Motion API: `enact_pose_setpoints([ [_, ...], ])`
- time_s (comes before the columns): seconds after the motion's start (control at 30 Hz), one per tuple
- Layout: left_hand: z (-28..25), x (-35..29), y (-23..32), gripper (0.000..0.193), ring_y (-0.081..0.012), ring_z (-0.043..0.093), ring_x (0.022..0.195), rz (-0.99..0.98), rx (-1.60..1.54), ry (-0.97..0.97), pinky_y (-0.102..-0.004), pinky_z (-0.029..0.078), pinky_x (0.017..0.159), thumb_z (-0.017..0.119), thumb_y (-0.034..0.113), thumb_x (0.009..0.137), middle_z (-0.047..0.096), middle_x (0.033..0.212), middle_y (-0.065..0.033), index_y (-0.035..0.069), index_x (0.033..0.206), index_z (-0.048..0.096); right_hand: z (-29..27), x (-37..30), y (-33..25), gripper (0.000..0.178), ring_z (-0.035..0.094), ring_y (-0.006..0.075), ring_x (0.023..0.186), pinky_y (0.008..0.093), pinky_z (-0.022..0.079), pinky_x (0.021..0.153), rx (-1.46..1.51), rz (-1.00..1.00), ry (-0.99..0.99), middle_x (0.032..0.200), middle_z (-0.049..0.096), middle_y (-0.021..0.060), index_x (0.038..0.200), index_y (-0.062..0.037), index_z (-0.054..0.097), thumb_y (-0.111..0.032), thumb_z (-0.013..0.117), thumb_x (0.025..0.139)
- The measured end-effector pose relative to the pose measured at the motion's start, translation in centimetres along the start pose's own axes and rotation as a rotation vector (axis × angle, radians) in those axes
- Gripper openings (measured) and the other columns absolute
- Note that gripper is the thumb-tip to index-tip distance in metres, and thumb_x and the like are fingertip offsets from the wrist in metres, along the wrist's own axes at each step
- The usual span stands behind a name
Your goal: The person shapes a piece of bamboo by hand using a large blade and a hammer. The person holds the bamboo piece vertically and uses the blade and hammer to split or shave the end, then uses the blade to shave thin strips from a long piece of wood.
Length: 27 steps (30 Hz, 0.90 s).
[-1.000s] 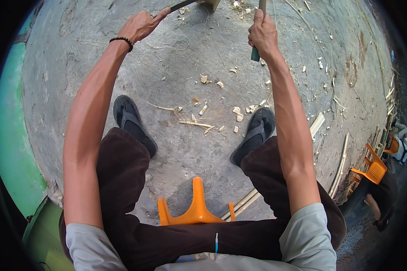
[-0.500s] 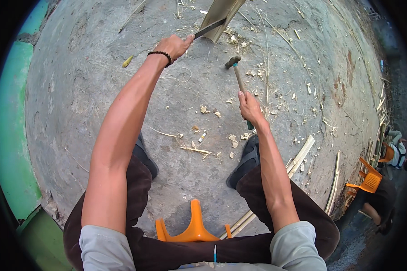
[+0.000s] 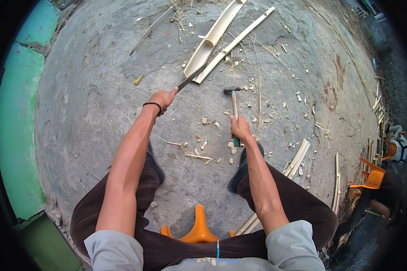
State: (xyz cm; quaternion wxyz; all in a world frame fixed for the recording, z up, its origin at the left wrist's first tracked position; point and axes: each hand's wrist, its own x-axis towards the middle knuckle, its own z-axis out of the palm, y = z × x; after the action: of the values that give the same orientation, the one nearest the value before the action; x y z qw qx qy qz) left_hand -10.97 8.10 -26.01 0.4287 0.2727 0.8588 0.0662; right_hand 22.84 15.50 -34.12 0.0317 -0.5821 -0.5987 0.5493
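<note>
My left hand (image 3: 162,101) is closed round the handle of a long dark-bladed knife (image 3: 188,81). Its blade points away to the right, lying at the near ends of two split bamboo pieces. One is a wide, hollow bamboo half (image 3: 200,56) with an inner node showing; the other is a narrow bamboo strip (image 3: 233,44) angled off to its right. In my right hand (image 3: 241,128) is a hammer (image 3: 234,104), gripped by its wooden shaft near the green end. The dark hammer head is up, apart from the knife and bamboo.
Bamboo chips (image 3: 205,121) litter the grey concrete ground (image 3: 99,108). Long bamboo strips (image 3: 298,158) lie right of my legs. An orange plastic stool (image 3: 199,226) is beneath me. Green panels (image 3: 16,131) border the left; orange chairs (image 3: 373,176) and other people are at far right.
The bamboo has come apart into a wide half and a narrow strip, now lying lower. The knife has moved down toward me, and my right hand with the hammer has dropped slightly.
</note>
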Motion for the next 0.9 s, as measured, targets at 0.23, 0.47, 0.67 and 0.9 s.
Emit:
enact_pose_setpoints([
  [0.23, 4.9, -8.4, -6.6, 0.072, -0.0187, 0.040, 0.044, -0.286, -0.370, -0.291, -0.0371, 0.033, 0.044, 0.040, 0.077, 0.090, 0.039, 0.054, -0.0040, 0.009, 0.067, 0.040, 1.6, -5.1, 5.2, 0.049, 0.070, 0.0319, 0.059, 0.0432, 0.058, 0.058, -0.165, 0.151, -0.157, 0.079, 0.070, 0.0186, 0.097, 0.0051, 0.059, -0.042, 0.046, 0.101],
  [0.47, 11.3, -15.2, -9.1, 0.068, -0.0152, 0.045, 0.048, -0.325, -0.606, -0.558, -0.0367, 0.045, 0.048, 0.039, 0.077, 0.092, 0.042, 0.059, -0.0008, 0.011, 0.075, 0.039, 0.7, -10.5, -0.1, 0.072, 0.072, 0.0375, 0.093, 0.0511, 0.056, 0.082, -0.557, 0.323, -0.511, 0.111, 0.070, 0.0248, 0.135, 0.0027, 0.051, -0.058, 0.033, 0.102],
  [0.67, 14.2, -16.5, 1.4, 0.057, -0.0231, 0.052, 0.052, -0.029, -0.953, -0.487, -0.0410, 0.052, 0.051, 0.043, 0.054, 0.102, 0.047, 0.064, -0.0070, -0.003, 0.098, 0.046, -7.1, -16.6, -14.4, 0.094, 0.072, 0.0344, 0.088, 0.0484, 0.059, 0.080, -0.480, 0.116, -0.519, 0.103, 0.071, 0.0245, 0.140, 0.0028, 0.045, -0.077, 0.028, 0.093],
  [0.9, 15.5, -22.7, 13.5, 0.068, -0.0254, 0.062, 0.090, 0.155, -1.016, -0.563, -0.0525, 0.047, 0.077, 0.033, 0.075, 0.092, 0.063, 0.099, -0.0060, 0.017, 0.114, 0.060, -11.8, -24.0, -19.4, 0.097, 0.072, 0.0352, 0.082, 0.0486, 0.064, 0.068, -0.568, -0.035, -0.453, 0.100, 0.066, 0.0275, 0.137, 0.0063, 0.037, -0.079, 0.035, 0.090],
])
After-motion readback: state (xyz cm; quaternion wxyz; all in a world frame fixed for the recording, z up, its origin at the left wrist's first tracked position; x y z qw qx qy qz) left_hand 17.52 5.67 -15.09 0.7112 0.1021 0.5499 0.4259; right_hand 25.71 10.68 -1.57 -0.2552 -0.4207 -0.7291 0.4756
